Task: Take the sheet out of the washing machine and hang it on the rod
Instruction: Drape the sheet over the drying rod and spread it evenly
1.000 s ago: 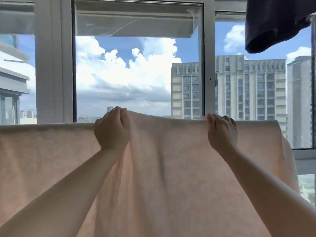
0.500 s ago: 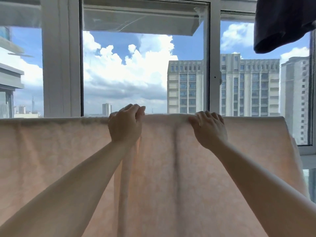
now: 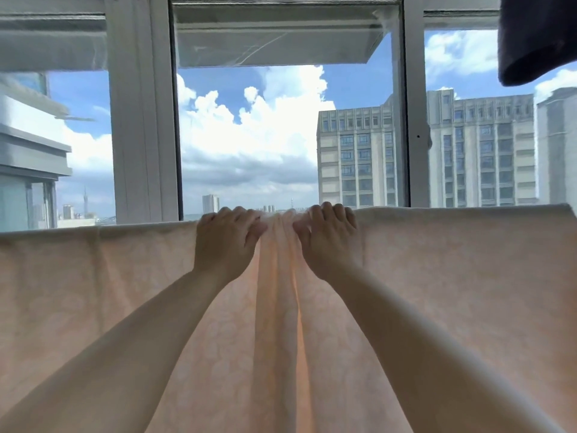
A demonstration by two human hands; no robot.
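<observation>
A pale peach patterned sheet [image 3: 452,276] hangs across the whole width of the view, draped over a rod that the cloth hides along its top edge. My left hand [image 3: 226,242] grips the top edge of the sheet just left of centre, fingers curled over it. My right hand [image 3: 331,242] grips the same edge just right of centre. Between the two hands the cloth is bunched into vertical folds [image 3: 278,276] that run down the sheet.
Behind the sheet is a large white-framed window [image 3: 143,120] with sky, clouds and tall buildings [image 3: 424,151] outside. A dark garment [image 3: 537,35] hangs at the top right corner, above the sheet's right end.
Both hands have slid toward each other along the sheet's top edge. The cloth between them has gathered into tighter folds.
</observation>
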